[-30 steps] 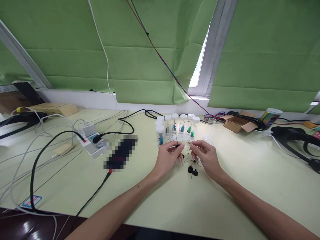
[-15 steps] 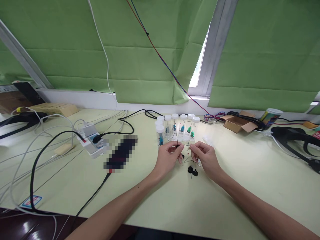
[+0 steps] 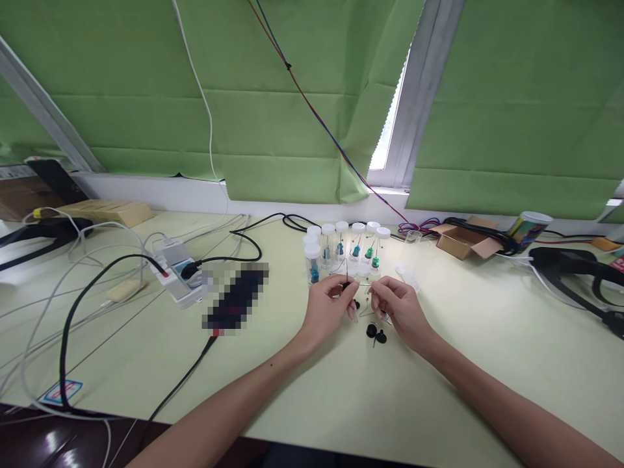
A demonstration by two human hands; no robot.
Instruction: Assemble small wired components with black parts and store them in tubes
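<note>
Left hand (image 3: 325, 311), fingertips closed, pinched a black piece (image 3: 346, 286); right hand (image 3: 403, 311) pinched a thin wire (image 3: 364, 284). Eight white-capped vials (image 3: 358, 244) stood beyond.

No words, brands or numbers can be read. The cylindrical canister (image 3: 529, 231) carries colourful printing — too small to make out. Right of the canister and nearer the viewer, the red packet (image 3: 619, 264) shows pale, illegible marks. Far left of it, the cardboard carton (image 3: 19, 200) has a pale printed strip, also unreadable. Nearer than the canister and far left, a blue-bordered sticker (image 3: 63, 392) bears red marks — indecipherable.
</note>
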